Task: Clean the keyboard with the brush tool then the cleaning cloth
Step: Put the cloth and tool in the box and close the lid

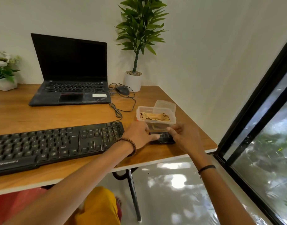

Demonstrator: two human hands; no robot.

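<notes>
I am looking down on a wooden desk [74, 114] set in a corner, with a dark-framed window [261, 143] along its right side. An open black laptop [69, 75] stands at the back with its screen dark. The black keyboard [50, 143] lies across the near left of the desk, and its right end is just beside my left hand [137, 135]. A tall potted plant [134, 78] stands in the far corner. A white pot of flowers [3, 70] stands at the far left edge.

To the right of the keyboard sits a clear plastic container [139, 109] with the yellow cleaning cloth [154, 116] crumpled inside. Its lid [165, 105] leans against the far side. A flat black item [163, 138] lies on the desk touching the container's near wall; it is too blurred for me to name. A wired mouse [122, 90] rests near the plant pot, and its cable loops toward the keyboard.

Both hands meet at that black item. The left thumb lies across its top, and the other fingers bend toward the container's base. My right hand [186, 137] is at the item's right end, with its fingers hidden. I cannot tell whether either hand actually grips it. A bead bracelet [131, 143] circles the left wrist, and a thin black band [206, 168] circles the right.
</notes>
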